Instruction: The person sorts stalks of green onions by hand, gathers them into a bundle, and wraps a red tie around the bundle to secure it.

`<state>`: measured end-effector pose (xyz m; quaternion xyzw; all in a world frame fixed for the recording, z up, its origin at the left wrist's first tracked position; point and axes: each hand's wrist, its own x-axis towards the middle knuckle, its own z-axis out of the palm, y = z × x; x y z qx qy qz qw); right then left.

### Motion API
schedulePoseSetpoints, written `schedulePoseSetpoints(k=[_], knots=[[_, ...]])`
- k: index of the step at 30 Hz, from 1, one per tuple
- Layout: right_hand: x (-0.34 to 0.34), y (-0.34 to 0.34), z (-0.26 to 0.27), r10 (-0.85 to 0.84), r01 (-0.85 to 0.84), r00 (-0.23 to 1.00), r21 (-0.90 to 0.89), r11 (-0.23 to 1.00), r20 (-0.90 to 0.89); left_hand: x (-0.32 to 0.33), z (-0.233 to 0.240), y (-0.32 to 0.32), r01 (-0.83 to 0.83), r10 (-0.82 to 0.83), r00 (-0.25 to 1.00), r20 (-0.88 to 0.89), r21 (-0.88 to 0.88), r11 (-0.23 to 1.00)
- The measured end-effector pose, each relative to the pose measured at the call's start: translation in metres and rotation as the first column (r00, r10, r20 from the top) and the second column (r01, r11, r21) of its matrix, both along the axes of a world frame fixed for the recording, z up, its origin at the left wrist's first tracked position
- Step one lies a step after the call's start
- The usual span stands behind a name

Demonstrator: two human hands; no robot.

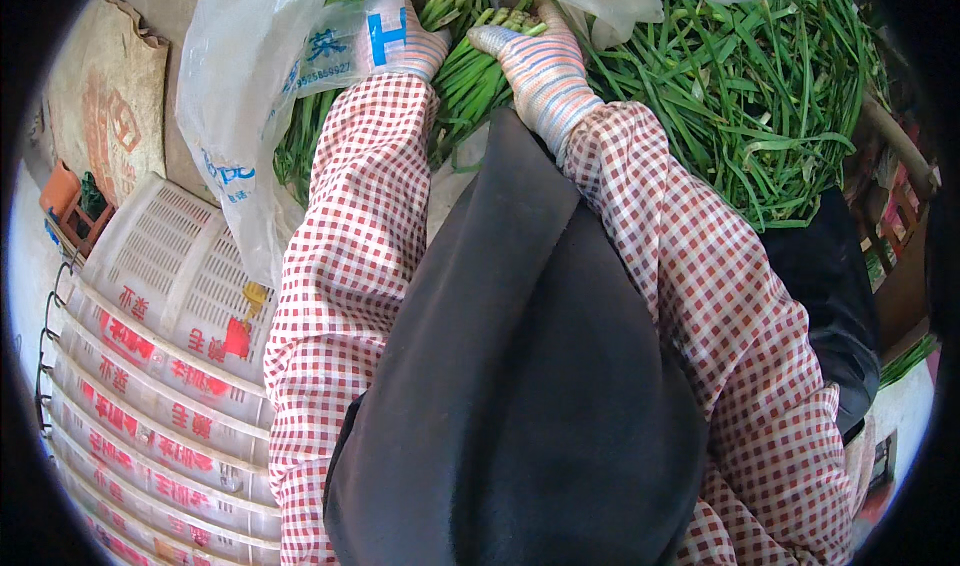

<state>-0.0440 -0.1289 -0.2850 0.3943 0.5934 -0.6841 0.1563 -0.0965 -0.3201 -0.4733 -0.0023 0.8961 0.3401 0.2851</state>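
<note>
My right hand, in a striped knit glove, grips a bundle of green chive-like stalks. Its thumb lies across the stalks just below their pale cut ends. My left hand, gloved the same way, is at the left of the bundle, beside more stalks. Clear film partly covers that hand, so its hold is not plain. The film belongs to a large translucent plastic bag with blue printing, which drapes around and above both hands. Checked sleeves cover both my arms.
A large heap of loose green leaves lies at the upper right. Stacked white plastic crates with red printing stand at my left, below a printed beige sack and an orange plastic item. My black apron fills the middle foreground.
</note>
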Motion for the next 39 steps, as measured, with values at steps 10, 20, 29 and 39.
schedulePoseSetpoints(k=[10,20,29,39], knots=[[0.006,0.006,-0.004,-0.024,0.023,1.0,-0.075,0.997,-0.006,0.016,0.186,0.021,-0.176,0.151,0.983,0.106,0.294,0.939],[0.001,0.009,0.015,-0.074,-0.05,0.949,-0.378,0.925,-0.308,0.007,0.201,0.059,-0.042,-0.074,0.974,0.215,0.489,0.871],[0.0,0.022,0.007,-0.09,0.03,0.982,-0.328,0.944,-0.167,-0.011,0.247,0.036,0.081,-0.212,0.933,0.291,0.406,0.91],[0.004,0.005,0.047,0.364,-0.402,0.862,-0.038,0.915,-0.352,-0.031,0.158,0.039,0.457,-0.466,0.873,0.144,-0.575,0.679]])
